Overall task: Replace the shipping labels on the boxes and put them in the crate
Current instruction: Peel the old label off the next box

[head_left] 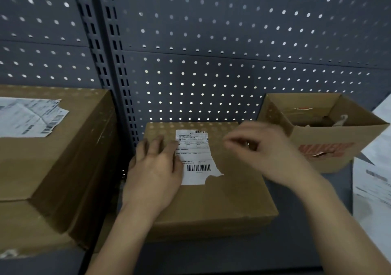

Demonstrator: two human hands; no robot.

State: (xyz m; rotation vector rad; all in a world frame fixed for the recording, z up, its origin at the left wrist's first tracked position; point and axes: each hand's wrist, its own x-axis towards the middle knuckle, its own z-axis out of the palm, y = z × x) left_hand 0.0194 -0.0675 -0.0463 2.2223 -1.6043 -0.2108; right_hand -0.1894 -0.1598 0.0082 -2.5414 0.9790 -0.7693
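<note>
Left hand flat, pinning the box at the torn label; right hand blurred, grip unclear, so peel slowly from the ragged near-right corner.

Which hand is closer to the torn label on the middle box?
Left. The left hand lies flat on the box, fingers touching the label's left edge. The right hand, blurred, is off to the label's right, clear of it.

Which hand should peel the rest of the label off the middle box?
Probably right. The right hand hovers beside the torn edge of the label, while the left hand lies flat on the box, bracing it.
</note>
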